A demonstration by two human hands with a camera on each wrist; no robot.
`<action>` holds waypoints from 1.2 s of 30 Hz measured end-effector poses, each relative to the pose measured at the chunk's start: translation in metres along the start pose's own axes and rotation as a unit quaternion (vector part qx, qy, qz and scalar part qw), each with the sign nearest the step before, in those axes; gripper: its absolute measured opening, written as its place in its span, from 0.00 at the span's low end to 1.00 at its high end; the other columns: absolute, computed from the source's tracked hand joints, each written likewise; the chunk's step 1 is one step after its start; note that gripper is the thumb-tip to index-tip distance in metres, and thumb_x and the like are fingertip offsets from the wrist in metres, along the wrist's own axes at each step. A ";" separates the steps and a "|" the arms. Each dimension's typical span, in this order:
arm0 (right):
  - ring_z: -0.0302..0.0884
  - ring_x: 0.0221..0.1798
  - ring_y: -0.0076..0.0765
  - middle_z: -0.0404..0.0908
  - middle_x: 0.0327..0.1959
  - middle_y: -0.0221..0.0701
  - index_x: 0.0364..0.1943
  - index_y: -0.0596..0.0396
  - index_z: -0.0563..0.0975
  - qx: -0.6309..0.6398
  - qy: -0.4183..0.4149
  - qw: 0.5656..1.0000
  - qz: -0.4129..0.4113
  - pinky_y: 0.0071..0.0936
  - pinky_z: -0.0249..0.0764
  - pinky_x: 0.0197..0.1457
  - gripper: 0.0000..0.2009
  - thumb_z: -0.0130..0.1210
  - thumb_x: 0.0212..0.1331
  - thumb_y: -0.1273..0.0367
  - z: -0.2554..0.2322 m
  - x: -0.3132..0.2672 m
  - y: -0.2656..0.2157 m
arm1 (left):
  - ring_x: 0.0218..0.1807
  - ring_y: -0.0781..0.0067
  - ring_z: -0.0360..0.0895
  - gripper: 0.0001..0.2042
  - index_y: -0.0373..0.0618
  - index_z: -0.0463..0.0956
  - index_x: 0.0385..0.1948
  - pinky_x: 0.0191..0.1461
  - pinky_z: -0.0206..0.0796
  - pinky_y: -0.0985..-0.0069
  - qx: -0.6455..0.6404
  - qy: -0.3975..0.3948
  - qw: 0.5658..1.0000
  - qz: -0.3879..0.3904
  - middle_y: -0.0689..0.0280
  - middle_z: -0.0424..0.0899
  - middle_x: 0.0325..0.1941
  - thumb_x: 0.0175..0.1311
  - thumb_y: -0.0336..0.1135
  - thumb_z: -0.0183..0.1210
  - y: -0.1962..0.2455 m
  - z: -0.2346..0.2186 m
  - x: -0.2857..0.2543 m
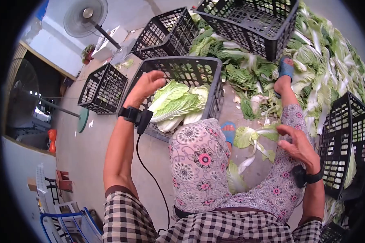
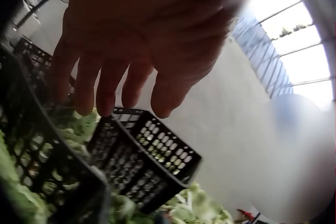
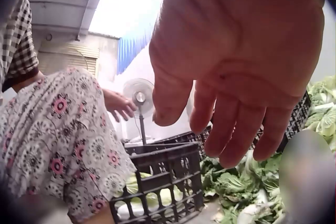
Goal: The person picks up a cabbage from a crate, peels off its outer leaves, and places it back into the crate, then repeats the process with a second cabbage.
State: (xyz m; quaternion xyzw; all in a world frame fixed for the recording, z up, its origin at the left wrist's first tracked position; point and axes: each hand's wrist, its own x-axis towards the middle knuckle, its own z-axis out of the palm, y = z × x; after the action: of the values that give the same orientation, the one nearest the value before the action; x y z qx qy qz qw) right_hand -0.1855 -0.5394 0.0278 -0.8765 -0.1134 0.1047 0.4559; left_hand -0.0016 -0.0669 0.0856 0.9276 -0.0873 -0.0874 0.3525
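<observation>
Left hand (image 1: 147,86), grip released, hovers by cabbages (image 1: 172,103) in a crate (image 1: 218,87); right hand (image 1: 300,148), also released, hangs near loose leaves (image 1: 247,137). Probably between cabbages; next calls for grasping 1.

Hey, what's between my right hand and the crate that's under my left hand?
In the head view, a blue-sandaled foot nearer the crate, then loose cabbage leaves nearer your right hand.

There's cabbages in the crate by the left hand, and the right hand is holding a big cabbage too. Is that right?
Not quite: the right hand holds nothing; the right wrist view shows it empty. The cabbages are in the crate by the left hand, as you said.
</observation>
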 end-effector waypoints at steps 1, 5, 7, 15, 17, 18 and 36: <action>0.76 0.49 0.42 0.78 0.45 0.43 0.51 0.62 0.71 0.010 0.015 0.999 0.027 0.31 0.68 0.56 0.22 0.56 0.50 0.68 -0.001 0.000 0.013 | 0.54 0.67 0.73 0.26 0.35 0.69 0.54 0.56 0.64 0.73 0.011 0.000 1.000 -0.024 0.58 0.77 0.52 0.57 0.42 0.61 -0.037 0.000 0.005; 0.74 0.47 0.33 0.77 0.45 0.38 0.52 0.63 0.70 0.130 0.082 0.980 0.129 0.27 0.69 0.52 0.24 0.56 0.53 0.64 -0.007 -0.002 0.042 | 0.48 0.58 0.78 0.28 0.30 0.72 0.48 0.51 0.67 0.70 0.170 0.029 0.979 -0.110 0.47 0.79 0.45 0.47 0.44 0.63 -0.120 0.007 0.015; 0.72 0.48 0.29 0.76 0.46 0.35 0.54 0.63 0.69 0.175 0.096 0.966 0.163 0.24 0.68 0.51 0.27 0.58 0.54 0.59 -0.011 0.001 0.044 | 0.46 0.57 0.78 0.30 0.31 0.73 0.47 0.49 0.68 0.68 0.205 0.004 0.959 -0.193 0.47 0.79 0.43 0.45 0.46 0.64 -0.144 0.008 0.023; 0.72 0.44 0.29 0.77 0.41 0.36 0.51 0.65 0.71 0.088 0.101 0.976 0.171 0.27 0.68 0.51 0.25 0.59 0.54 0.60 -0.003 0.017 0.040 | 0.43 0.50 0.78 0.44 0.29 0.69 0.51 0.41 0.70 0.61 0.210 -0.018 0.901 -0.379 0.49 0.77 0.48 0.51 0.70 0.49 -0.266 0.036 0.035; 0.72 0.44 0.30 0.77 0.41 0.36 0.50 0.65 0.71 0.082 0.099 0.978 0.166 0.27 0.68 0.51 0.25 0.59 0.54 0.60 -0.002 0.018 0.040 | 0.41 0.50 0.77 0.45 0.30 0.71 0.50 0.38 0.69 0.59 0.114 -0.046 0.886 -0.447 0.52 0.78 0.47 0.49 0.73 0.50 -0.261 0.037 0.030; 0.72 0.44 0.30 0.77 0.41 0.36 0.50 0.65 0.71 0.080 0.100 0.979 0.160 0.27 0.68 0.51 0.25 0.59 0.55 0.60 -0.001 0.019 0.040 | 0.40 0.50 0.76 0.45 0.31 0.71 0.50 0.37 0.68 0.59 0.087 -0.064 0.876 -0.470 0.52 0.78 0.47 0.48 0.74 0.50 -0.247 0.034 0.026; 0.77 0.42 0.38 0.80 0.40 0.40 0.50 0.62 0.72 -0.014 0.103 0.990 0.098 0.31 0.72 0.49 0.20 0.57 0.51 0.69 0.010 0.011 0.056 | 0.43 0.66 0.77 0.41 0.30 0.72 0.50 0.48 0.67 0.75 -0.032 -0.102 0.945 -0.309 0.55 0.80 0.45 0.43 0.62 0.66 -0.216 0.057 -0.006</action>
State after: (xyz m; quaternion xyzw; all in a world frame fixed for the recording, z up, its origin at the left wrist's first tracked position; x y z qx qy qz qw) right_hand -0.1723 -0.5593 -0.0251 -0.8957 0.0197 0.0565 0.4407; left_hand 0.0017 0.0575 -0.1004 0.8834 0.1709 -0.2885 0.3274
